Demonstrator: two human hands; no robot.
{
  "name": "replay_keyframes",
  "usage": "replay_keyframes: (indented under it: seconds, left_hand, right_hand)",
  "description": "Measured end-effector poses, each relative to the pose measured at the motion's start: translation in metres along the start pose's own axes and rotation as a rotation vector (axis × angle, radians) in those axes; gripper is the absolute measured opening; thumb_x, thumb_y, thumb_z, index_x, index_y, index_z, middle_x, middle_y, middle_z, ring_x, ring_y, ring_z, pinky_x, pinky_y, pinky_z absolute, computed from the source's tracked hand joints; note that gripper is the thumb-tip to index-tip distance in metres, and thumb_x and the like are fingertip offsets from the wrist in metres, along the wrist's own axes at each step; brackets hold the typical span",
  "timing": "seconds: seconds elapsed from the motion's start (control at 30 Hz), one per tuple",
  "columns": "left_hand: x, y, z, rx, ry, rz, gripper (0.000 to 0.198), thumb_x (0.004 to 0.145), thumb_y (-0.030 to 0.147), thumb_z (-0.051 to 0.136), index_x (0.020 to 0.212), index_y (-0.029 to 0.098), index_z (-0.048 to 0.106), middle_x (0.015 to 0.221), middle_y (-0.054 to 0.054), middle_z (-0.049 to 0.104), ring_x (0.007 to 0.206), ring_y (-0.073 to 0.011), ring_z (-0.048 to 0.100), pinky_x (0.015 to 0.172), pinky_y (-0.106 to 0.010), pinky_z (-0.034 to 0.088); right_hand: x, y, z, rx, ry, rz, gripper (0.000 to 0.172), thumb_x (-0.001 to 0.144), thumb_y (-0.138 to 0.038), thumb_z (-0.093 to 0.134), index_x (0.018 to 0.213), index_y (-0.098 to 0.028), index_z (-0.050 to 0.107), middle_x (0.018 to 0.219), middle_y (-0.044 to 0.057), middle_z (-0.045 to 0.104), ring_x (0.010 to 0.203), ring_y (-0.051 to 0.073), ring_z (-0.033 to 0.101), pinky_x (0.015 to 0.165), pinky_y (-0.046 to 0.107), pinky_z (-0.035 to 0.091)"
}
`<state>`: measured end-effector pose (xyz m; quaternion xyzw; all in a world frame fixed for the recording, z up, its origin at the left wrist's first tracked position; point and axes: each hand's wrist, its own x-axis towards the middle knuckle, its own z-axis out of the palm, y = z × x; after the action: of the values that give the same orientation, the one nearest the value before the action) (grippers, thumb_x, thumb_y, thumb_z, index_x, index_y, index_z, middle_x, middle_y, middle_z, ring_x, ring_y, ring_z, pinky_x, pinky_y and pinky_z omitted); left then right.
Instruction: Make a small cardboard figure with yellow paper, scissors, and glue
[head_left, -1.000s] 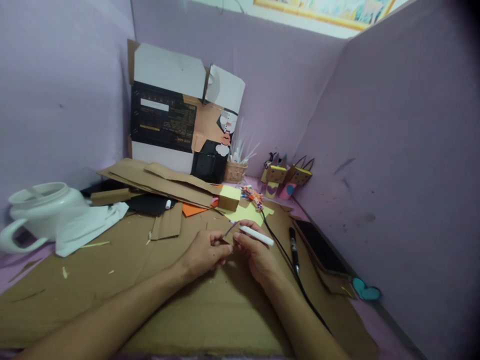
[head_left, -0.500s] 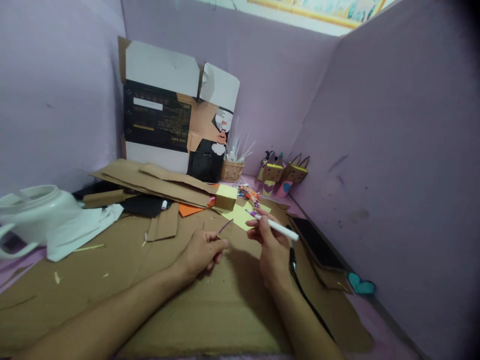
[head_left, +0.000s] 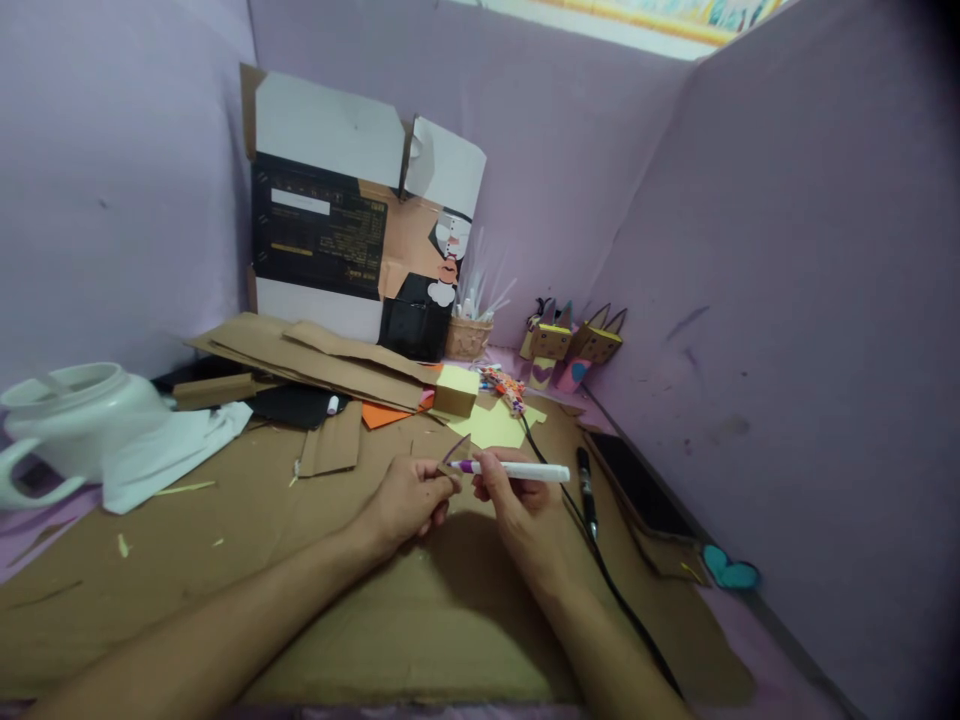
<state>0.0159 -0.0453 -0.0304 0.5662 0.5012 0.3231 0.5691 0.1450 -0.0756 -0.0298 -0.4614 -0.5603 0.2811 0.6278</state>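
Observation:
My left hand (head_left: 416,497) is closed on a small pointed cardboard piece (head_left: 458,453) with a purple line along its edge. Between the fingers and thumb of my right hand (head_left: 520,505) is a white marker (head_left: 534,470), lying nearly level. Its purple tip points left and meets or nearly meets the cardboard piece; exact contact is too small to tell. Part of the cardboard piece is hidden by my left fingers. Beyond the hands stand a small yellow-topped cardboard box (head_left: 456,392) and a flat sheet of yellow paper (head_left: 491,424).
A white pitcher (head_left: 82,425) stands on the left beside a white cloth (head_left: 176,455). Cardboard sheets (head_left: 322,365) are stacked behind. To the right lie a black pen (head_left: 586,490), a cable (head_left: 626,610), a phone (head_left: 641,483) and a teal heart (head_left: 731,570). Cardboard cat figures (head_left: 550,345) stand at the back.
My right hand has brought the marker left and level, its tip now at the cardboard piece. My left hand has barely moved. The black pen and cable show more fully.

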Motion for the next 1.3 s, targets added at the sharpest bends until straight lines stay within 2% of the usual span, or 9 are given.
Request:
replay_keyframes:
  seconds: [0.33, 0.67, 0.97, 1.17, 1.3]
  left_hand:
    - [0.0006, -0.0008, 0.0003, 0.017, -0.012, -0.001, 0.015, 0.071, 0.026, 0.050, 0.061, 0.016, 0.054, 0.035, 0.008, 0.045, 0.026, -0.0035, 0.030, 0.029, -0.016, 0.018]
    - [0.0008, -0.0025, -0.0002, 0.019, -0.030, 0.023, 0.018, 0.074, 0.026, 0.049, 0.060, 0.016, 0.053, 0.036, 0.008, 0.045, 0.027, -0.0036, 0.030, 0.030, -0.016, 0.018]
    - [0.0024, -0.0053, -0.0008, 0.023, -0.038, 0.048, 0.026, 0.074, 0.038, 0.052, 0.060, 0.016, 0.054, 0.037, 0.007, 0.045, 0.027, -0.0041, 0.031, 0.030, -0.018, 0.018]
    - [0.0004, -0.0018, 0.0000, 0.020, -0.025, 0.021, 0.015, 0.072, 0.026, 0.050, 0.063, 0.015, 0.056, 0.037, 0.007, 0.045, 0.027, -0.0038, 0.030, 0.030, -0.017, 0.019]
    - [-0.0003, -0.0011, 0.0001, 0.015, -0.022, 0.012, 0.016, 0.072, 0.026, 0.050, 0.060, 0.016, 0.054, 0.036, 0.008, 0.045, 0.026, -0.0038, 0.030, 0.030, -0.017, 0.019]
  right_hand:
    - [0.0008, 0.0038, 0.0028, 0.037, 0.002, 0.025, 0.020, 0.077, -0.035, 0.060, 0.077, -0.016, 0.063, 0.058, 0.001, 0.060, 0.051, 0.012, 0.054, 0.047, 0.023, 0.044]
    - [0.0012, 0.0070, 0.0036, 0.058, -0.052, 0.027, 0.019, 0.079, -0.034, 0.059, 0.076, -0.016, 0.063, 0.059, 0.000, 0.059, 0.052, 0.011, 0.052, 0.049, 0.022, 0.043]
    - [0.0000, 0.0060, 0.0044, 0.059, -0.068, 0.067, 0.021, 0.077, -0.036, 0.060, 0.074, -0.016, 0.065, 0.059, 0.002, 0.062, 0.051, 0.012, 0.054, 0.048, 0.023, 0.045]
    - [0.0026, 0.0009, 0.0044, 0.069, -0.011, 0.066, 0.025, 0.075, -0.040, 0.061, 0.068, -0.015, 0.063, 0.053, 0.000, 0.058, 0.047, 0.011, 0.052, 0.045, 0.022, 0.042]
    - [0.0036, 0.0025, 0.0042, 0.064, 0.009, 0.074, 0.025, 0.075, -0.040, 0.061, 0.070, -0.015, 0.063, 0.054, 0.000, 0.058, 0.047, 0.011, 0.052, 0.045, 0.023, 0.042]
